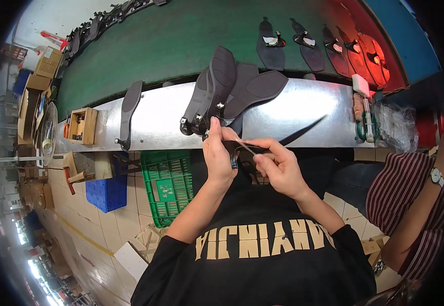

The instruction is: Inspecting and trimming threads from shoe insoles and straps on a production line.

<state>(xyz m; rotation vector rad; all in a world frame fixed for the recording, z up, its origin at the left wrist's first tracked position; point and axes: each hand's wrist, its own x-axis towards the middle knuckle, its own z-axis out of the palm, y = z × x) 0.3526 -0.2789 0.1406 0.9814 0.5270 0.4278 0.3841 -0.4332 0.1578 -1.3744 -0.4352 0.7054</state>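
Note:
Just in front of my body, over the near edge of the metal ledge, my left hand (219,153) is closed on a black sandal. The sandal's sole (303,130) is seen edge-on, reaching right behind my right hand. My right hand (280,166) pinches a thin, narrow strip (246,147) that runs toward my left fingertips; whether it is a strap end or a slim tool I cannot tell. Beyond my left hand several black sandals (221,76) lie overlapped on the ledge, with shiny buckles near my fingers. Another single sandal (131,109) lies farther left.
Behind the metal ledge (166,102) runs a green conveyor belt (181,41) carrying several sandals (271,48), the right ones under red light. A wooden box (82,126) stands at left, a green crate (167,186) and blue bin (106,194) below. A person in a striped shirt (395,186) is at right.

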